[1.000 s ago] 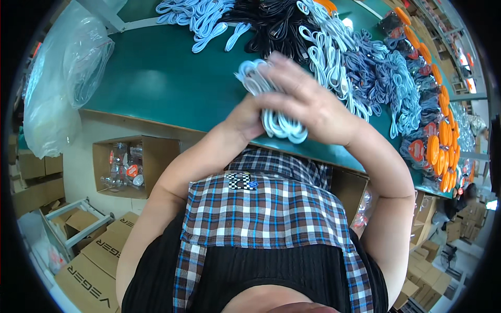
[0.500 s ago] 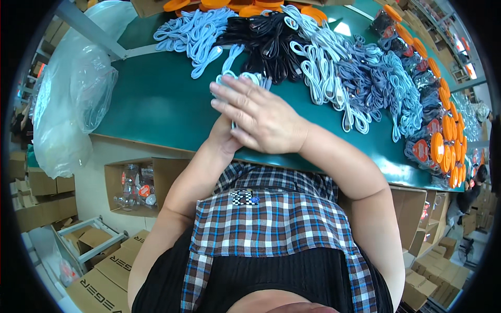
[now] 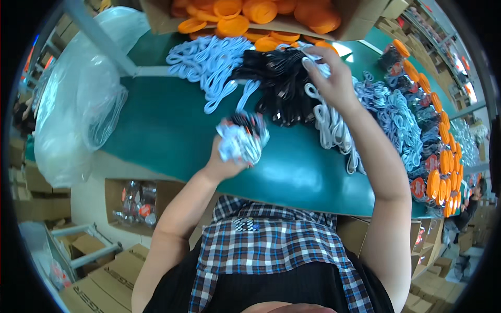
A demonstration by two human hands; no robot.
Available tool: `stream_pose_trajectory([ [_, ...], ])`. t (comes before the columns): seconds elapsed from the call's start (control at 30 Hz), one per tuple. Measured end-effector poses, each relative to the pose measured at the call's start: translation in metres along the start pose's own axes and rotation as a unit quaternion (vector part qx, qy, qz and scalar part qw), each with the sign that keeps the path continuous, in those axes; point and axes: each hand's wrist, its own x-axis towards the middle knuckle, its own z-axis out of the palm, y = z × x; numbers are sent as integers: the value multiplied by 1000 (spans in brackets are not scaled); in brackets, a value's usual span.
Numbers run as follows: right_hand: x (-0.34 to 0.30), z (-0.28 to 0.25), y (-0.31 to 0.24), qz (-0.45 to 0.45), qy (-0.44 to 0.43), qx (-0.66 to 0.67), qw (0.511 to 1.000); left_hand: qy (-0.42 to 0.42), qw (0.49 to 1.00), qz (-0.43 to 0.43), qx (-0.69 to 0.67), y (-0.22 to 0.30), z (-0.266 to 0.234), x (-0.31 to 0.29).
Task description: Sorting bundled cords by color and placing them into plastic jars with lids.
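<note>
My left hand [image 3: 222, 163] is closed around a clear plastic jar [image 3: 241, 140] over the near middle of the table. The jar is blurred and packed with white and dark coiled cables. Its mouth shows no lid. My right hand [image 3: 334, 78] reaches over the far pile of white cables [image 3: 330, 128], thumb and forefinger apart at its far end. Beside those fingertips lies a heap of black cables [image 3: 284, 96]. Farther left is a heap of light blue cables [image 3: 209, 65]. Grey-blue cables [image 3: 394, 112] spread right of my right forearm.
A cardboard box of orange lids [image 3: 261, 13] stands at the far edge. Filled jars with orange lids [image 3: 433, 182] line the right side of the green table [image 3: 156, 120]. A large clear plastic bag [image 3: 68, 120] hangs at left. An open carton [image 3: 169, 195] holds empty jars below.
My hands, one over the other before, have parted. The jar now shows in my left hand, and my right hand has moved far and right to the white cables. The view has shifted.
</note>
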Motion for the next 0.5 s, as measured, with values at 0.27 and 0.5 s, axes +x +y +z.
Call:
stream_pose_trajectory([
  [0.27,58,-163,232,318,74,-356,876,-20,919,-75,-386,4,26,-6],
  [0.5,12,-241,162,348,37,-68,934,18,926,-224,-304,-34,-16,-38],
])
